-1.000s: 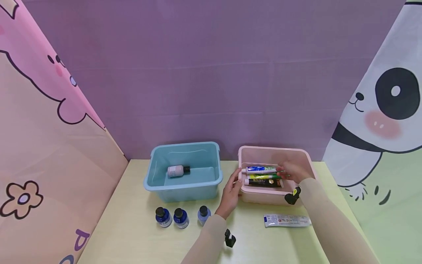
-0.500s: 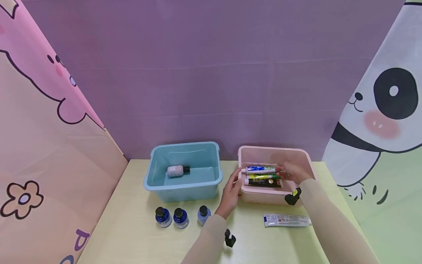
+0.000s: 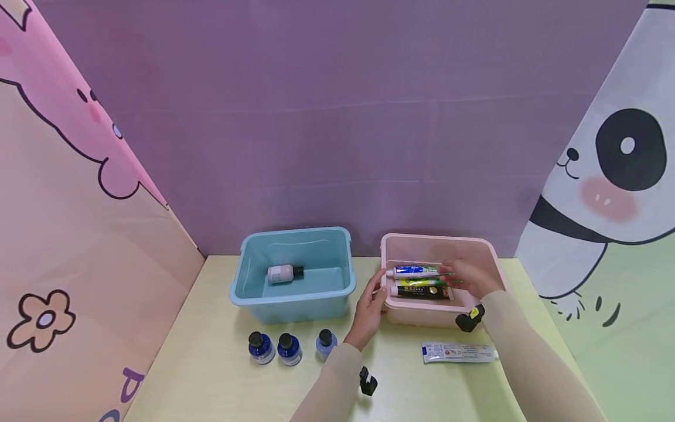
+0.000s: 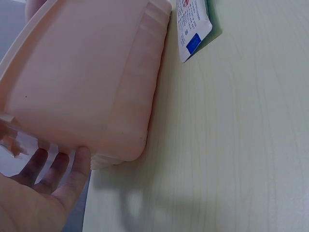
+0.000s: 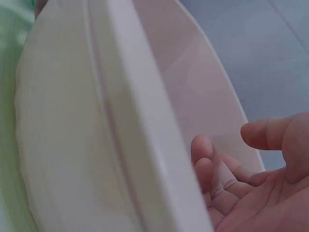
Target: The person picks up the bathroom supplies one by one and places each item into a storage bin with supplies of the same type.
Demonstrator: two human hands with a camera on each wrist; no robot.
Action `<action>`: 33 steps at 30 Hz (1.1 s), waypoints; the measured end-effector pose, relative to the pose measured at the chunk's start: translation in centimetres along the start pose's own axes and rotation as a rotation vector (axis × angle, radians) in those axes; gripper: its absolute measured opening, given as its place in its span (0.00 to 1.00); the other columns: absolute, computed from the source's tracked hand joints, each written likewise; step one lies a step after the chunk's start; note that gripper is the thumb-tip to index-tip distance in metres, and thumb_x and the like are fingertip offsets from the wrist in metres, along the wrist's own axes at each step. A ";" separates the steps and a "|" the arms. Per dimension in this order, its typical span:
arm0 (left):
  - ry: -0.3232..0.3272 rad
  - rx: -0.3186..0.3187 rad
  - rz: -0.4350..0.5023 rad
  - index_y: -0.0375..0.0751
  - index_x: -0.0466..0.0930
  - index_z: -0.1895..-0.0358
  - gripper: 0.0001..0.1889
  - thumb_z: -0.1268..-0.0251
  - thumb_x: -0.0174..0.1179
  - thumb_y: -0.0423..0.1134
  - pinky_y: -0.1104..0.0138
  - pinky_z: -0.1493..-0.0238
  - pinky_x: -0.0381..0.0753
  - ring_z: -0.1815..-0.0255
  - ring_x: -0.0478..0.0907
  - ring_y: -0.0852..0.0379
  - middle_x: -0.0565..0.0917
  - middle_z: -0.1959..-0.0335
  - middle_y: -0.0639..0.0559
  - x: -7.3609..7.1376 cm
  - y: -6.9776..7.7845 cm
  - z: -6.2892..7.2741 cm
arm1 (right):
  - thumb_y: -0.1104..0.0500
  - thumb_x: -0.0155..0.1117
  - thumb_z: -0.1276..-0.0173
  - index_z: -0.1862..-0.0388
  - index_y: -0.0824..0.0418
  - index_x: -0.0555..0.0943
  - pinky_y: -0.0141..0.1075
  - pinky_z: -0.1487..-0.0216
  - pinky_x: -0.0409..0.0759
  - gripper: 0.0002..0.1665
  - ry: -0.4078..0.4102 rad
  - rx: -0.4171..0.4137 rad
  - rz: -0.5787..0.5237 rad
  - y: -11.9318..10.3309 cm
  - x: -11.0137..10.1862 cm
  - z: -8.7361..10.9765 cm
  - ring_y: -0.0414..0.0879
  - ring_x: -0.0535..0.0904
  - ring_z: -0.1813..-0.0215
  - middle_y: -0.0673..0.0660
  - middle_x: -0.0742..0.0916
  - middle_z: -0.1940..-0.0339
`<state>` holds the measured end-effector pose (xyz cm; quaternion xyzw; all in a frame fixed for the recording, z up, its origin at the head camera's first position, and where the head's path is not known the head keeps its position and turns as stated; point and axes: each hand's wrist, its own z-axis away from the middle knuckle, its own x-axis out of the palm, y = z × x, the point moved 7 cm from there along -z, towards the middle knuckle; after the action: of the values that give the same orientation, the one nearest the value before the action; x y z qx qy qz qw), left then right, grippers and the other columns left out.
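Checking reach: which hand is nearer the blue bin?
Left. The left hand is just right of the blue bin; the right hand is farther right, inside the pink bin.

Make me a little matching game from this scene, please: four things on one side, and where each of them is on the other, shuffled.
Things
1. Pale pink bottle
2. Black tube
3. Mostly white tube
4. Left hand

Places
A. On the table, in front of the pink bin
B. Against the pink bin's left end
C. Lying inside the blue bin
D. Inside the pink bin

Right pairs: 1-C, 2-D, 3-A, 4-B
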<state>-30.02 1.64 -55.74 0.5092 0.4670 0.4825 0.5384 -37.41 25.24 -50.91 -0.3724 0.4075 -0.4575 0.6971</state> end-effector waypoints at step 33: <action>-0.003 0.035 -0.003 0.76 0.59 0.23 0.24 0.16 0.44 0.50 0.44 0.40 0.80 0.34 0.73 0.44 0.69 0.28 0.42 0.0 0.0 -0.2 | 0.57 0.54 0.18 0.57 0.52 0.83 0.28 0.64 0.83 0.09 0.195 -0.491 -0.332 1.4 1.3 11.1 0.37 0.81 0.71 0.46 0.84 0.70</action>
<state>-30.24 1.62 -55.72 0.5187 0.4754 0.4725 0.5307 -26.50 26.08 -48.10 -0.5453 0.5045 -0.4865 0.4598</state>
